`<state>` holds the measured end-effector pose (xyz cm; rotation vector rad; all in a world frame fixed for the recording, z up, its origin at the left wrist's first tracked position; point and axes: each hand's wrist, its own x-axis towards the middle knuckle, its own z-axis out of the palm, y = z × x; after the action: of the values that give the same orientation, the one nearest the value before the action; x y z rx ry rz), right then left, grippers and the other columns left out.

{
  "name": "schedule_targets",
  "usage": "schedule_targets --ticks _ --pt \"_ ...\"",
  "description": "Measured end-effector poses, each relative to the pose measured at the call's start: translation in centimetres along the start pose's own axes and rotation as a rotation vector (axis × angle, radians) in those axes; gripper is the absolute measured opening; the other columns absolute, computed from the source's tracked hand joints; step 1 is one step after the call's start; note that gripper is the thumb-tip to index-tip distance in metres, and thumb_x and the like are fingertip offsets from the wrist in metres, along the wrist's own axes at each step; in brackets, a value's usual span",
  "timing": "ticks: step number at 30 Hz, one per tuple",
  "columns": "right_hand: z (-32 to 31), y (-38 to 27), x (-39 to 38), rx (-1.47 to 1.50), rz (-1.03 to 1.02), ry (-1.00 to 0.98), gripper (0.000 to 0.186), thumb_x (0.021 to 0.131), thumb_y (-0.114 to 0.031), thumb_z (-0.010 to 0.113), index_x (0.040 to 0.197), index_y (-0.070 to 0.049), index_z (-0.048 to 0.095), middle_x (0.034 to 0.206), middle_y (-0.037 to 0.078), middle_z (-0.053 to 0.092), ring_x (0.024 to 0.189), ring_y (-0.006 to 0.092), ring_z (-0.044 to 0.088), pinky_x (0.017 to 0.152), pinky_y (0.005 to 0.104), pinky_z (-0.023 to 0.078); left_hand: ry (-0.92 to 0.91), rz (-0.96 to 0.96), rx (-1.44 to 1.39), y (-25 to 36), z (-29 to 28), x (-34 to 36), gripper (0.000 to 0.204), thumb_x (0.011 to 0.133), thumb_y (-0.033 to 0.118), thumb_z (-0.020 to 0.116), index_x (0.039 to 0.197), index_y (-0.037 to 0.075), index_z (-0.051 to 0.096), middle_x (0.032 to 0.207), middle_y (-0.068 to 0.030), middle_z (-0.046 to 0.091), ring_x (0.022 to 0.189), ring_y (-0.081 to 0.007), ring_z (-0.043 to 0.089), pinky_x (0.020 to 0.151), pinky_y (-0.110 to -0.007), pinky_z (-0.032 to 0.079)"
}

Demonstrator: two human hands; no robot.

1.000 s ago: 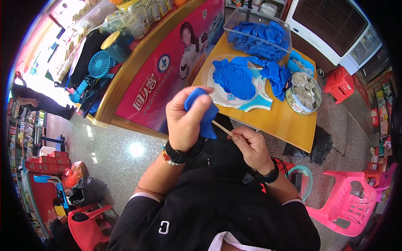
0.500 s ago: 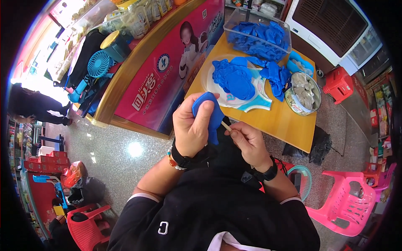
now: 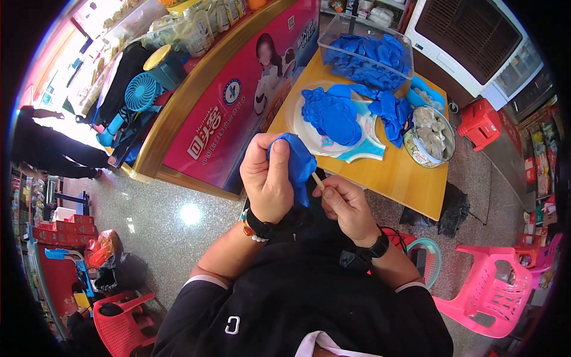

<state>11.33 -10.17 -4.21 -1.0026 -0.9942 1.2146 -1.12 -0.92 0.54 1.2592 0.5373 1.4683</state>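
Head; left grip (image 3: 266,181) pinches blue piece (image 3: 301,163).

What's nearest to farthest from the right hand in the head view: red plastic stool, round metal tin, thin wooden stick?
1. Stick, pinched in the right hand.
2. Tin, ahead-right on the yellow-brown rectangular table.
3. Stool, farther right, past the table.

We see white lettering (image 3: 205,137), a round blue-and-white emblem (image 3: 232,91) and a square code (image 3: 291,22) on the pink panel (image 3: 245,70).
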Motion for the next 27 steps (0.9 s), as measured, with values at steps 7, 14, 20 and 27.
schedule_targets --ticks 7,14,20,27 --pt "1.1 0.8 -0.1 0.326 0.125 -0.028 0.018 0.099 -0.017 0.048 0.095 -0.004 0.059 0.061 -0.008 0.041 0.053 0.001 0.035 0.048 0.0184 0.026 -0.1 0.006 0.036 0.1 0.2 -0.7 0.015 0.1 0.017 0.046 0.092 0.006 0.053 0.074 0.0046 0.052 0.061 -0.0003 0.044 0.055 -0.015 0.035" --pt "0.3 0.4 0.6 -0.038 -0.045 0.011 0.016 0.098 -0.015 0.05 0.097 -0.003 0.06 0.063 -0.007 0.043 0.055 0.001 0.035 0.05 0.0191 0.029 -0.103 -0.064 0.043 1.1 -0.7 0.5 0.018 0.099 0.014 0.05 0.107 0.0 0.057 0.084 0.0023 0.056 0.074 -0.0012 0.046 0.064 -0.016 0.039" --pt "0.9 0.6 -0.1 -0.118 -0.067 0.051 0.016 0.097 -0.015 0.052 0.096 -0.002 0.062 0.063 -0.007 0.043 0.056 0.0006 0.035 0.05 0.0178 0.027 -0.078 0.08 0.15 1.3 -1.5 0.6 0.018 0.099 0.014 0.048 0.097 0.0 0.059 0.079 0.002 0.056 0.068 -0.0017 0.046 0.061 -0.016 0.037" --pt "1.2 1.1 -0.1 0.326 0.145 -0.102 0.016 0.099 -0.016 0.049 0.097 -0.004 0.059 0.06 -0.006 0.04 0.05 0.0014 0.033 0.047 0.0193 0.026 -0.066 0.218 0.286 0.0 -1.3 0.1 0.014 0.097 0.01 0.05 0.086 0.002 0.055 0.067 0.0036 0.049 0.059 -0.0031 0.04 0.053 -0.019 0.034"
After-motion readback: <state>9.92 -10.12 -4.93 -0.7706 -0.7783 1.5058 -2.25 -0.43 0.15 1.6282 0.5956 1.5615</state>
